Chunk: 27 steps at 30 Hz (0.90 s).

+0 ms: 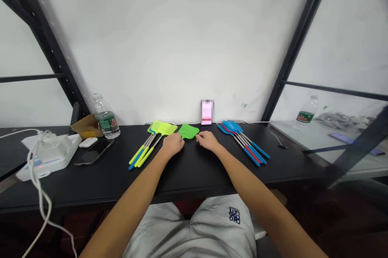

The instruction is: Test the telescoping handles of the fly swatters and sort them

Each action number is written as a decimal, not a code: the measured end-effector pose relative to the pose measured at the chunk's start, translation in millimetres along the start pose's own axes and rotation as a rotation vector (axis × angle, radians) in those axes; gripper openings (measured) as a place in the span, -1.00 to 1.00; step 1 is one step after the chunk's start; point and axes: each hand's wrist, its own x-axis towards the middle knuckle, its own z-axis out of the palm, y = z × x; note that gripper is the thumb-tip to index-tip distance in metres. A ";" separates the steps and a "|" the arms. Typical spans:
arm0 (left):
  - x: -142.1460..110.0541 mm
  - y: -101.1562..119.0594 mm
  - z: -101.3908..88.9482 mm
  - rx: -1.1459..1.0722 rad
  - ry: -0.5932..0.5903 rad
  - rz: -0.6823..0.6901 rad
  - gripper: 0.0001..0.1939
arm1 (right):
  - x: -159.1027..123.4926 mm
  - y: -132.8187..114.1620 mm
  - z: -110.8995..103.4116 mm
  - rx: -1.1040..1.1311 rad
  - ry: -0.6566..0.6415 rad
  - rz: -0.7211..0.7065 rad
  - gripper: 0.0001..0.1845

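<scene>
A green fly swatter [188,131] has its mesh head showing between my two hands, near the back of the black table. My left hand [173,143] is closed at the lower left of that head, around its neck; the rest of the swatter is hidden. Close by the head's right edge, my right hand [208,141] is closed with fingers curled, and I cannot make out what they hold, if anything. To the left lie several yellow-green fly swatters [168,129] with a blue-handled one among them. Several blue fly swatters [233,125] and a red-handled one [246,150] are bunched on the right.
A lit phone [207,112] leans against the white wall. At left are a water bottle [106,116], a cardboard box [87,127], a dark phone [94,152], a white case [88,142] and a power strip [50,155] with cables. Black metal posts [298,40] flank the table.
</scene>
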 end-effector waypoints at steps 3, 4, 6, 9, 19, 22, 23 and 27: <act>0.3 1.9 0.6 -0.098 0.035 -0.012 -0.73 | -0.7 -1.0 -0.8 0.028 0.013 -0.006 -0.63; 0.5 2.6 1.1 -0.129 0.045 -0.005 -0.74 | -1.0 -1.5 -1.1 0.034 0.025 -0.007 -0.62; 1.0 4.0 2.4 -0.173 0.063 0.025 -0.76 | -1.5 -2.3 -1.5 0.041 0.058 -0.006 -0.60; 0.9 5.9 3.1 -0.216 0.088 0.071 -0.75 | -1.6 -2.6 -1.6 0.045 0.117 0.024 -0.62; -0.7 8.9 0.8 -0.379 0.121 0.211 -0.74 | 1.5 1.0 -3.2 0.354 0.258 0.204 -0.64; -1.3 9.6 1.8 -0.423 0.113 0.262 -0.73 | 3.8 1.7 -3.3 0.520 0.250 0.236 -0.66; -1.7 10.0 1.9 -0.433 0.107 0.272 -0.72 | 4.7 2.2 -3.3 0.561 0.253 0.249 -0.67; -3.6 12.1 0.2 -0.455 0.095 0.275 -0.71 | 7.8 4.6 -4.1 0.697 0.264 0.285 -0.68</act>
